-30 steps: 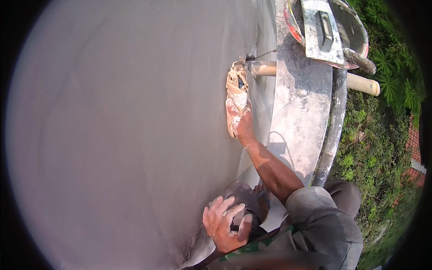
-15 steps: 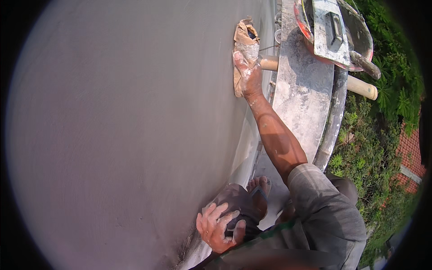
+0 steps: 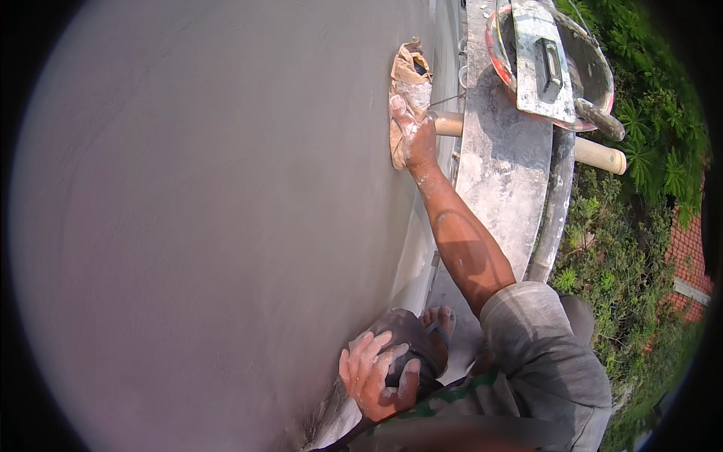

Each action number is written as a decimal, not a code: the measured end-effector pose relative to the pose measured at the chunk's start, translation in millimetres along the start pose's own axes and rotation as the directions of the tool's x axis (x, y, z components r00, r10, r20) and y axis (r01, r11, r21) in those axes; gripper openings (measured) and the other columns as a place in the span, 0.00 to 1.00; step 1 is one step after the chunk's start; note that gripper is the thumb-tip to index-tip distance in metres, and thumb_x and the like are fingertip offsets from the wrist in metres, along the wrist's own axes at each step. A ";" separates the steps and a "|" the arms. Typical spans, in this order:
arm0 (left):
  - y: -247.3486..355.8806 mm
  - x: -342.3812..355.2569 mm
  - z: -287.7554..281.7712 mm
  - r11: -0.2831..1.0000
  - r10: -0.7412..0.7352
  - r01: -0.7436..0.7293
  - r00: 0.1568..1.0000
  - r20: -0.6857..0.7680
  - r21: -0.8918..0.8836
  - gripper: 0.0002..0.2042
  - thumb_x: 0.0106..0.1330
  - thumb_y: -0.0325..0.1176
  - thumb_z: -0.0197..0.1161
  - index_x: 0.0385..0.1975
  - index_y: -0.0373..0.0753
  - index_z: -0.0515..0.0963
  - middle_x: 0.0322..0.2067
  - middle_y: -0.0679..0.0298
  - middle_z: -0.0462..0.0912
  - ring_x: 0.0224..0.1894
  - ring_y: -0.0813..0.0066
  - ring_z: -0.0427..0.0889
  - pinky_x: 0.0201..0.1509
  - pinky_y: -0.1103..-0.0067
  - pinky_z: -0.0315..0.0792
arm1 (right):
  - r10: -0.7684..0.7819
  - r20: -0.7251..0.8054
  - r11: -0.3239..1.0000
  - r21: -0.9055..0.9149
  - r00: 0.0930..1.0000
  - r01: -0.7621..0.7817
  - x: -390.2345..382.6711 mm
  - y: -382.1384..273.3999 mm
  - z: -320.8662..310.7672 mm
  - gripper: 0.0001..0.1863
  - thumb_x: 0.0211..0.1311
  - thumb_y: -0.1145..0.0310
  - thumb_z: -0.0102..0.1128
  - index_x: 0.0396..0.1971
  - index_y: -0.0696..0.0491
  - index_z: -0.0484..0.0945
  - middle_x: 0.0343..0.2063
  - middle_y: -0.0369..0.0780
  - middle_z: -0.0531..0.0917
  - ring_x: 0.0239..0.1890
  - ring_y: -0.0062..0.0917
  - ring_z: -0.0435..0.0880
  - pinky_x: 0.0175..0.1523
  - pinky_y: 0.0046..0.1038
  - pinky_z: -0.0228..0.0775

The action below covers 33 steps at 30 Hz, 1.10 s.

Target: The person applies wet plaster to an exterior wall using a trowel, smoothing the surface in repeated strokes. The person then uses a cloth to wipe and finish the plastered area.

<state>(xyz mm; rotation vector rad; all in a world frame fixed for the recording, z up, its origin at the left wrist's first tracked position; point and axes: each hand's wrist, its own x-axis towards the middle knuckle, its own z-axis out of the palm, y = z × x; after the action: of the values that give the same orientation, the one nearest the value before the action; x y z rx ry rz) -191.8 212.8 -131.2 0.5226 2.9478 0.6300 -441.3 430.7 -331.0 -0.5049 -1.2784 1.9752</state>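
Note:
My right hand (image 3: 419, 139) is closed around a crumpled brown paper wad (image 3: 411, 83), smeared with pale plaster, and holds it against the smooth grey wall (image 3: 226, 196). The thumb lies over the paper; the other fingers are mostly hidden. A dark hollow shows at the wad's upper end. That arm reaches forward along the wall's right side. Down near the lower edge, my left hand (image 3: 374, 377) rests on my bent knee (image 3: 404, 331) with plaster-dusted fingers spread apart, holding nothing.
A splattered plank (image 3: 501, 181) runs along the wall at right. At its far end a bucket (image 3: 600, 68) carries a flat metal trowel (image 3: 533, 64) across its rim. Bamboo poles (image 3: 599, 155) support the plank. Plants (image 3: 602, 233) and a red tiled surface (image 3: 681, 248) lie beyond.
The view has shifted slightly, with the bucket and plank lower and a little left. My right hand and the paper wad sit slightly lower in the picture. My left hand stays on the knee.

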 end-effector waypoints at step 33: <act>4.8 -49.4 -190.0 0.664 0.358 -0.534 0.841 -0.405 -0.523 0.21 0.68 0.51 0.56 0.49 0.41 0.78 0.56 0.52 0.76 0.60 0.51 0.74 0.62 0.59 0.68 | 0.421 -0.143 0.907 0.096 0.896 -0.410 21.4 -136.4 79.6 0.31 0.61 0.53 0.63 0.57 0.61 0.70 0.50 0.45 0.77 0.51 0.32 0.77 0.56 0.32 0.68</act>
<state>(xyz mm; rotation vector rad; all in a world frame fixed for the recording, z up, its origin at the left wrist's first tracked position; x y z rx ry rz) -172.3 127.2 44.5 1.1688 2.5464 1.7759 -459.2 431.5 -172.6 -0.9524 -1.0650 2.2591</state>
